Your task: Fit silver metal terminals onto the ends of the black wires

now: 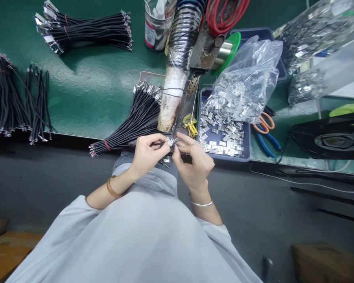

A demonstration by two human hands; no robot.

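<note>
My left hand (152, 151) is closed in a pinch on a small silver-and-white connector piece (170, 142) at the bench's front edge. Close against it, my right hand (193, 159) also pinches with thumb and forefinger; what lies between those fingertips is too small to make out. Just behind the fingertips stand a soldering iron-like metal tip and a white-wrapped fume hose (172, 94). Left of my hands lies a fanned bundle of black cables (135, 118) with metal connectors at the far ends and a red band near the other.
To the right, a blue tray (247, 135) holds loose metal USB connectors and a plastic bag (247, 86) of them. Orange-handled scissors (265, 122) and blue-handled pliers (268, 144) lie beside it. More black cable bundles (91, 31) rest at left; a solder spool (224, 55) stands behind.
</note>
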